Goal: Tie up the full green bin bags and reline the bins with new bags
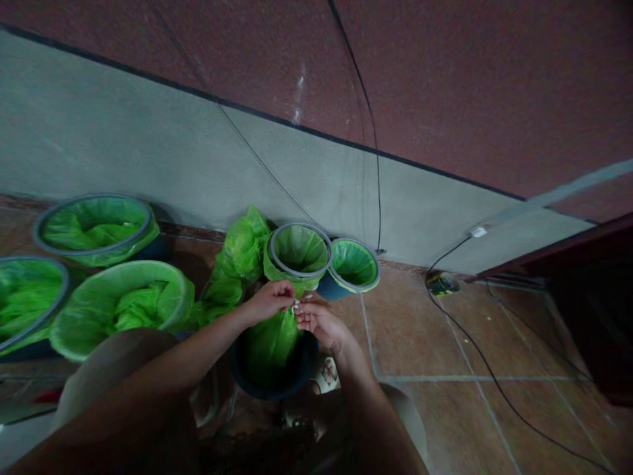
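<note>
A green plastic bag (270,346) stands in a dark bucket (241,379) between my knees, its top gathered upward. My left hand (270,301) is closed in a pinch at the gathered neck, on a small white strip (295,307) that looks like a tie. From the other side, my right hand (322,322) meets it with bent fingers, pinching at the same white strip. Both hands' fingertips are close together above the bucket. The exact shape of the strip is too small to make out.
Green-lined tubs stand at left, including a pale-rimmed tub (185,290) and a grey-rimmed tub (93,253). A filled green bag (242,247) and two lined buckets, one grey-rimmed (324,264), one bluish (368,288), line the wall. A black cable (487,369) and a tin (442,284) lie right.
</note>
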`<move>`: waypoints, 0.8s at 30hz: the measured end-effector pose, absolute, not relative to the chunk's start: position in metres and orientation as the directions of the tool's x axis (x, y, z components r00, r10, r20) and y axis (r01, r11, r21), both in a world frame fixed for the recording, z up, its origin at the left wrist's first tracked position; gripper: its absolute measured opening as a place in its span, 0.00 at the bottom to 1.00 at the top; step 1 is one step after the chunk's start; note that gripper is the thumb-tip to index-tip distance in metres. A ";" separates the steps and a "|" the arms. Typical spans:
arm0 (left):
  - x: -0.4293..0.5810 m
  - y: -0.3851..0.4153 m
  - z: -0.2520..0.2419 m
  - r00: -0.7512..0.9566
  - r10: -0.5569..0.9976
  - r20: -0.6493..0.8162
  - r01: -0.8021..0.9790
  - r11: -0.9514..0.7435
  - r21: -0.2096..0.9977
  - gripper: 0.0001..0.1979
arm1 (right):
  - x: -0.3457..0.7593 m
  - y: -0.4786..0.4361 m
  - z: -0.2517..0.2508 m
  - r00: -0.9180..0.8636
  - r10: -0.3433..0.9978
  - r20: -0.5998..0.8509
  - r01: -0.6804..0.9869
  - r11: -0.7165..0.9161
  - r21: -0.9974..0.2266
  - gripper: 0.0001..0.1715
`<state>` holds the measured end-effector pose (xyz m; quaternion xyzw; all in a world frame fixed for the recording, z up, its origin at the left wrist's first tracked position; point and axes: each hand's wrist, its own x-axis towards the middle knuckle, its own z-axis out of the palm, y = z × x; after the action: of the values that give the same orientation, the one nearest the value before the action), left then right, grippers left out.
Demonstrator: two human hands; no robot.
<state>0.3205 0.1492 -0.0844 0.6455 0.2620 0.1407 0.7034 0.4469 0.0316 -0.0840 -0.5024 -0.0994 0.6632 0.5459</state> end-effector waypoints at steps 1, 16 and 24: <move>0.320 0.149 -0.085 0.832 0.530 -0.165 0.142 0.084 0.986 0.05 | 0.448 0.032 -0.087 0.099 0.822 -0.561 -0.630 -0.384 -0.674 0.10; 0.309 0.135 -0.076 0.828 0.555 0.079 0.210 -0.438 0.874 0.04 | 0.452 0.032 -0.085 0.118 0.823 -0.555 -0.629 -0.371 -0.684 0.13; 0.303 0.138 -0.082 0.907 0.348 0.237 0.165 -0.812 0.561 0.08 | 0.450 0.033 -0.089 0.142 0.817 -0.559 -0.573 -0.393 -0.720 0.12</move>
<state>0.3032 0.1376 -0.0824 0.9370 0.1370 0.1669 0.2747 0.4495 0.0327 -0.0893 -0.5298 -0.1154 0.6446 0.5389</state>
